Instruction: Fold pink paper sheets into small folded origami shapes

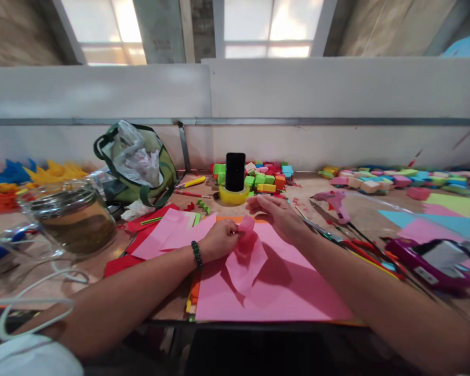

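A folded piece of pink paper (247, 263) stands up from the table, pinched near its top by my left hand (221, 237). That wrist wears a dark green bead bracelet (197, 255). My right hand (276, 215) hovers just right of the piece, its fingers stretched out and apart from the thumb, with nothing in them that I can see. Beneath both hands lies a large pink sheet (309, 292) on top of a stack of coloured paper. More pink paper (162, 235) and red paper (121, 265) lie to the left.
A phone (235, 171) stands in a yellow tape roll (234, 195), before several small folded paper blocks (264, 180). Right are a pink glue gun (335, 204), scissors (370, 250) and a purple device (426, 266). Left are a glass jar (76, 224), a green bag (156, 156) and white cable (35, 287).
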The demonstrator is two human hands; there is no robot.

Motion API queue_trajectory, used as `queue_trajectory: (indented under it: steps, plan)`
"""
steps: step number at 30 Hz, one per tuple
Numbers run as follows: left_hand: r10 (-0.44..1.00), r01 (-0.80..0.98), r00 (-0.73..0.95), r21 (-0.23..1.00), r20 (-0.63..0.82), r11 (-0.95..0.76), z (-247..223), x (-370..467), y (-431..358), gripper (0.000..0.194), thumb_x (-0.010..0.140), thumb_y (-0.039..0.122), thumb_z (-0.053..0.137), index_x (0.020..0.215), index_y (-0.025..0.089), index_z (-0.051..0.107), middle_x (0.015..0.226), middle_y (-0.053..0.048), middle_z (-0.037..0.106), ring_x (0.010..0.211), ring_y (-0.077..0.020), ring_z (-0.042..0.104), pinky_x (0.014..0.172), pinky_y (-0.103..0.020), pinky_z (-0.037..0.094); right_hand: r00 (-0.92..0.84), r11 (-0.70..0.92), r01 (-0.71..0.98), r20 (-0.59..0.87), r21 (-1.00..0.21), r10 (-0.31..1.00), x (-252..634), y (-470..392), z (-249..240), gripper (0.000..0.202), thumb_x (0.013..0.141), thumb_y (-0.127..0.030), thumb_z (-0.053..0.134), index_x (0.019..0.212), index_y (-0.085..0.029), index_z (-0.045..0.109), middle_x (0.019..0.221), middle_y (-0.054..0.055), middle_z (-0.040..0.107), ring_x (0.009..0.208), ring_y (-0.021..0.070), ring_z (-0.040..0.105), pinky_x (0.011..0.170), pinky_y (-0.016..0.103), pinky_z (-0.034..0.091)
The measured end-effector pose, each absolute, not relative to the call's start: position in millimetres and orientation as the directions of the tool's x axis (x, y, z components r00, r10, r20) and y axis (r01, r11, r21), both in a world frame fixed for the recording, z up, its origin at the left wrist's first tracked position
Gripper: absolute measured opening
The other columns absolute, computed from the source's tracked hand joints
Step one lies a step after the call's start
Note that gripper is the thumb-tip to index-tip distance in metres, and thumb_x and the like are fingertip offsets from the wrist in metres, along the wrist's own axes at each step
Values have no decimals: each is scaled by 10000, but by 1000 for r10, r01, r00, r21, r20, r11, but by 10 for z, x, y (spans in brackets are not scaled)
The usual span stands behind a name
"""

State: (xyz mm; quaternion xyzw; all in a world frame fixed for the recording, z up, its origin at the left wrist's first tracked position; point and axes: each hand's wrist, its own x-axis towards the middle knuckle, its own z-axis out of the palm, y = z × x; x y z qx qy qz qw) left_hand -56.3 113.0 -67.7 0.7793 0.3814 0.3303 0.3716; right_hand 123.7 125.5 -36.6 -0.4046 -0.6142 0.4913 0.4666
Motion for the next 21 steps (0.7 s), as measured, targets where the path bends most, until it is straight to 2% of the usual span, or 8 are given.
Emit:
queue_trajectory:
  steps: [3, 5, 8, 12, 15, 18, 21]
  plan:
    - [837, 371, 479, 804, 264, -465, -655, -556, 1120, 222, 750, 167, 540, 571, 121, 663, 578, -16, 590, 580, -105, 468, 553, -206, 354, -306, 10, 190, -50, -982, 951, 1343, 1379, -477, 259, 670, -401, 699, 668, -144, 665, 645, 20, 631, 552, 82, 518, 502, 196, 391]
    - [836, 381, 489, 801, 249, -461, -666, -557, 1120, 207, 735, 134, 527, 622, 119, 699, 594, -17, 616, 577, -103, 485, 546, -199, 358, -376, -32, 265, -134, -964, 917, 1381, 1415, -548, 203, 607, -306, 729, 575, -129, 636, 520, 1, 574, 457, 70, 457, 434, 196, 335]
    - [843, 395, 499, 813, 201, -427, -706, -566, 1133, 204, 719, 122, 525, 659, 106, 720, 576, -18, 634, 513, -92, 491, 489, -188, 343, -425, -44, 327, -188, -944, 886, 1389, 1398, -581, 130, 599, -248, 693, 564, -141, 628, 474, -37, 527, 418, 54, 410, 410, 190, 301]
    - [853, 402, 493, 823, 175, -401, -735, -577, 1150, 215, 737, 170, 550, 625, 91, 715, 552, -37, 636, 492, -95, 490, 459, -191, 331, -442, -8, 389, -194, -921, 876, 1372, 1348, -507, 138, 621, -284, 689, 617, -146, 675, 456, -58, 493, 410, 51, 376, 400, 192, 264]
    - [850, 410, 491, 810, 190, -418, -725, -574, 1152, 211, 723, 155, 548, 714, 100, 751, 628, -50, 673, 569, -115, 532, 503, -196, 363, -462, 49, 424, -169, -905, 871, 1368, 1333, -438, 196, 592, -318, 746, 668, -138, 728, 498, -36, 556, 452, 60, 407, 423, 202, 269]
    - [850, 429, 487, 793, 199, -432, -705, -567, 1144, 273, 669, 77, 500, 737, 108, 762, 648, -40, 678, 607, -124, 540, 536, -201, 374, -500, 194, 481, -86, -855, 862, 1358, 1312, -398, 244, 602, -367, 761, 691, -139, 752, 572, 1, 634, 510, 85, 472, 468, 213, 321]
    - [858, 437, 477, 795, 193, -422, -679, -559, 1123, 283, 633, 46, 471, 659, 108, 746, 583, -21, 646, 578, -116, 511, 527, -202, 350, -526, 375, 556, 35, -742, 850, 1329, 1275, -388, 221, 665, -352, 716, 689, -136, 753, 595, 26, 663, 537, 111, 519, 498, 223, 361]
